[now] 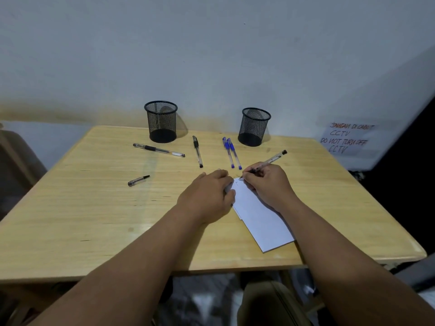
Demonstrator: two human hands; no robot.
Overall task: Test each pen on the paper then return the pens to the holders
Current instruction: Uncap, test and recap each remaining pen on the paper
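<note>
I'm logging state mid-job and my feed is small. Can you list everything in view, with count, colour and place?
Black wire-mesh pen holders: 2, black, back of table, one left, one right; no pens show in them.
Clear black-ink pens lying loose: 2, clear with black grips, in front of the left holder, one angled, one nearly straight.
Blue capped pens: 2, blue, side by side left of the right holder.
Loose pen cap: 1, clear and black, left of centre.
White paper sheets: small stack, white, near right.
Light wooden table: 1, tan.
Handwritten CCTV notice: 1, white, right wall.
Left hand: 1, flat on the paper's edge.
Right hand: 1, writing with a clear pen.
</note>
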